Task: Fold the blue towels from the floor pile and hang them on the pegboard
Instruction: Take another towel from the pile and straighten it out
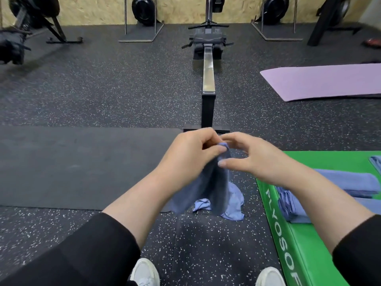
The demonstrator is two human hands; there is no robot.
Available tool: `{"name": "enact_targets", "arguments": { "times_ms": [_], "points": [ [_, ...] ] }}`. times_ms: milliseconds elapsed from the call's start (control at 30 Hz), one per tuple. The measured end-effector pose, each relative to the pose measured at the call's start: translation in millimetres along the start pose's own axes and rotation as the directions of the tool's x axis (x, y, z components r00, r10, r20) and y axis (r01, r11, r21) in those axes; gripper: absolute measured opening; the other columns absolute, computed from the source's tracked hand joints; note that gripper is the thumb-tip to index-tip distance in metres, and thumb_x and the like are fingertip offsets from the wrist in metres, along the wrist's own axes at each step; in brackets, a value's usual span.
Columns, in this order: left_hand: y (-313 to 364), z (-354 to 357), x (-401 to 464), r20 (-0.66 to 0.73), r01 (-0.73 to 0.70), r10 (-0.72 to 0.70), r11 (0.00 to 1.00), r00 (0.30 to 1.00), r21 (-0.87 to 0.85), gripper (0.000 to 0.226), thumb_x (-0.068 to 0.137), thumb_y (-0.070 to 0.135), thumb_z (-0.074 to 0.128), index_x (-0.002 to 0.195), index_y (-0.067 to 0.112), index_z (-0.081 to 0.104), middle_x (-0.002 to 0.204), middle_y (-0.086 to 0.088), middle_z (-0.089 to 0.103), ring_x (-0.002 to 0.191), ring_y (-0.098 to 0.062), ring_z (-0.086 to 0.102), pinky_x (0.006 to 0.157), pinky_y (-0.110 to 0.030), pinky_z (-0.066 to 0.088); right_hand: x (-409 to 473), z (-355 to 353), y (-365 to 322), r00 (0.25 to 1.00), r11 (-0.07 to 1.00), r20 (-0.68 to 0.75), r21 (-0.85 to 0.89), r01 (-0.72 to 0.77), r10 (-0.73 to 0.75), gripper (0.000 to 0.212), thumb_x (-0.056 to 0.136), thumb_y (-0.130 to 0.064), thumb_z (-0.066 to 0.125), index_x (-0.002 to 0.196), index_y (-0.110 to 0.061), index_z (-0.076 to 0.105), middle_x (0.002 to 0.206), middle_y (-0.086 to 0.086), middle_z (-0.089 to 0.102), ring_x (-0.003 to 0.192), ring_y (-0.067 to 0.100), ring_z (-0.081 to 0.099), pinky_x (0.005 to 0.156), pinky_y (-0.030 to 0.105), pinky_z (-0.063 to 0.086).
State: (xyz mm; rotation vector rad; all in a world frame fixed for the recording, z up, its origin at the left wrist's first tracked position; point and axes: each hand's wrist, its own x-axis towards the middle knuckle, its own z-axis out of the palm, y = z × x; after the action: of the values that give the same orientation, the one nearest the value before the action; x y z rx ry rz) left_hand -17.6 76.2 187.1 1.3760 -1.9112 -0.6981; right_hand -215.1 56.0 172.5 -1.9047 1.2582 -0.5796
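Note:
My left hand [192,150] pinches the top corner of a blue towel [214,182], which hangs down in front of me above the floor. My right hand [250,155] hovers beside the same corner with loosely curved fingers; whether it grips the cloth is hidden. A crumpled lighter blue towel [233,201] lies on the speckled floor right below. Folded blue towels [350,182] lie on the green plyo box [309,240] at my right. No pegboard is in view.
A rowing machine [208,79] runs straight ahead. A dark mat [82,166] lies on the left, a purple mat [321,81] at the far right. Exercise machines stand along the back wall. My white shoes [145,273] show at the bottom edge.

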Motion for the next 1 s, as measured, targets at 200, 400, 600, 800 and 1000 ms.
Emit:
{"name": "enact_targets", "arguments": {
  "times_ms": [200, 400, 600, 800, 1000],
  "points": [
    [-9.5, -5.3, -0.4, -0.043, 0.062, -0.068, 0.990, 0.997, -0.128, 0.016, 0.091, 0.028, 0.072, 0.102, 0.027, 0.060, 0.065, 0.010, 0.059, 0.058, -0.003, 0.049, 0.058, -0.019, 0.038, 12.9, 22.3, -9.1, 0.996, 0.991, 0.039, 0.115, 0.070, -0.075, 0.038, 0.082, -0.044, 0.064, 0.091, -0.008, 0.068, 0.073, -0.005, 0.056, 0.073, 0.010, 0.042, 0.067, 0.038, 0.036],
    [-34.4, -6.9, -15.0, 0.189, 0.230, -0.205, 0.966, 0.960, -0.120, 0.026, 0.100, 0.029, 0.059, 0.082, 0.010, 0.062, 0.069, 0.006, 0.054, 0.064, -0.007, 0.042, 0.064, -0.030, 0.036, 13.4, 16.9, -13.5, 0.999, 0.973, 0.032, 0.229, 0.033, -0.041, 0.048, 0.076, -0.049, 0.068, 0.100, -0.008, 0.063, 0.091, 0.020, 0.067, 0.082, 0.014, 0.054, 0.080, 0.054, 0.051],
    [-33.5, -6.6, -15.4, 0.218, 0.162, -0.137, 0.982, 0.966, -0.100, 0.019, 0.094, 0.029, 0.067, 0.083, 0.014, 0.061, 0.068, 0.014, 0.055, 0.063, -0.004, 0.045, 0.061, -0.025, 0.038, 13.2, 7.2, -8.6, 0.993, 0.990, -0.084, 0.106, 0.091, -0.083, 0.013, 0.094, -0.028, 0.068, 0.087, -0.017, 0.064, 0.074, -0.009, 0.062, 0.071, 0.007, 0.051, 0.070, 0.035, 0.043],
    [-70.5, -16.6, -23.8, 0.148, 0.323, -0.373, 0.905, 0.916, 0.277, 0.014, 0.089, 0.021, 0.059, 0.078, 0.013, 0.061, 0.065, 0.005, 0.058, 0.063, -0.015, 0.047, 0.054, -0.027, 0.037, 7.4, -17.3, 8.5, 0.955, 0.999, -0.292, -0.020, 0.041, -0.045, 0.010, 0.098, -0.027, 0.062, 0.092, -0.020, 0.062, 0.081, 0.006, 0.064, 0.071, 0.012, 0.052, 0.069, 0.037, 0.045],
    [-100.2, -41.5, -34.3, -0.088, 0.385, -0.375, 0.893, 0.923, 0.233, 0.027, 0.097, 0.020, 0.054, 0.071, 0.014, 0.056, 0.061, 0.002, 0.053, 0.058, -0.016, 0.041, 0.053, -0.030, 0.033, 0.1, -26.9, 29.7, 0.950, 0.993, -0.308, -0.091, -0.077, 0.046, 0.011, 0.098, -0.024, 0.062, 0.091, -0.016, 0.066, 0.077, 0.010, 0.064, 0.067, 0.017, 0.048, 0.064, 0.035, 0.042]
  ]
}}
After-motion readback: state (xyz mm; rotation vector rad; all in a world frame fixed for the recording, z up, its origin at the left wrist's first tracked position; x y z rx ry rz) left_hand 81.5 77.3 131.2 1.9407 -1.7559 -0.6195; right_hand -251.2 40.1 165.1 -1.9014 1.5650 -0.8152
